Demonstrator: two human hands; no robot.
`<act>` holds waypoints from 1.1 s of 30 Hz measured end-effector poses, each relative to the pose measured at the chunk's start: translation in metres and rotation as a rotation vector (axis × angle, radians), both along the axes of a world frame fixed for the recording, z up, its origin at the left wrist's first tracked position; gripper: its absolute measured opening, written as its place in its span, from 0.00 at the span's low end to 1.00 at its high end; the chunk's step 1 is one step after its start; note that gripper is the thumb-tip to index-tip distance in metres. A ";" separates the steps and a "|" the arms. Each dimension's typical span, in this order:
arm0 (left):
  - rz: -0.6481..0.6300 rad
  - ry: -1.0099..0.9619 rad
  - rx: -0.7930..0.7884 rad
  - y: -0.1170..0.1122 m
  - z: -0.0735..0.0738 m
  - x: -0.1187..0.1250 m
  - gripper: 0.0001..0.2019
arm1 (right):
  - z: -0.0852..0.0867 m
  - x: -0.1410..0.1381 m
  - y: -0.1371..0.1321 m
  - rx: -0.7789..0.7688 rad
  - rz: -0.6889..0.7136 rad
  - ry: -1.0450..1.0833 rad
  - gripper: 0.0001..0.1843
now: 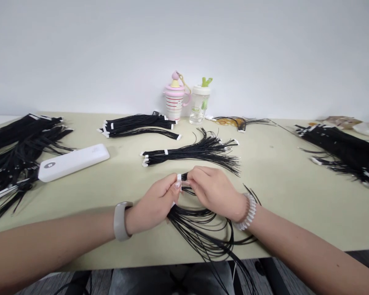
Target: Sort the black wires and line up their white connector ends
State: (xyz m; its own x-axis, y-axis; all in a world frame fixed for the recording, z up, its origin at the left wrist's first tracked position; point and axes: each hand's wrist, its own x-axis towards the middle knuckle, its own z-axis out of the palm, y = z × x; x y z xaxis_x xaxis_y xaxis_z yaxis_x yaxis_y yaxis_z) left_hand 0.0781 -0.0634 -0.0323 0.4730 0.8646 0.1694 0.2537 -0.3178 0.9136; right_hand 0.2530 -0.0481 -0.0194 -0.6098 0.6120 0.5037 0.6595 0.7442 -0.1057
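Note:
My left hand [158,200] grips a white connector [179,178] between thumb and fingers. Thin black wires [203,229] fan out below it, spreading over the table's front part and hanging past its edge. With bent fingers, my right hand [213,190] pinches the black wires close to the connector's right side. Its fingertips partly hide where wires and connector meet. Just beyond both hands lies a bundle of black wires [193,153] with white connectors at its left end and loose ends fanned to the right.
Farther back are another wire bundle [138,125], a pink-lidded cup [174,102] and a clear bottle [199,106]. A white power-bank-like device [75,162] lies left, beside heaped black wires [21,143]. More bundles [344,147] lie at the right. The table's front edge [147,264] is near me.

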 end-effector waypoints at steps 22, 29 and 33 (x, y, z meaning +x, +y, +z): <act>0.075 -0.058 -0.099 0.002 0.001 0.001 0.18 | 0.002 -0.013 0.003 -0.618 -0.122 0.482 0.12; 0.086 -0.101 -0.153 0.001 0.004 0.003 0.18 | 0.006 -0.010 0.006 -0.621 -0.096 0.506 0.14; 0.142 -0.126 -0.203 0.002 0.003 0.005 0.19 | 0.010 0.004 0.015 -0.610 -0.089 0.354 0.14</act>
State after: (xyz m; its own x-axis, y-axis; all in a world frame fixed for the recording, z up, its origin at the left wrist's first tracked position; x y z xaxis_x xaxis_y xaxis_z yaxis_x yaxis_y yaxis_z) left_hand 0.0826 -0.0617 -0.0292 0.3310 0.9429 0.0356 0.1632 -0.0944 0.9821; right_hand 0.2571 -0.0336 -0.0089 -0.4079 0.8876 0.2140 0.5641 0.4292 -0.7054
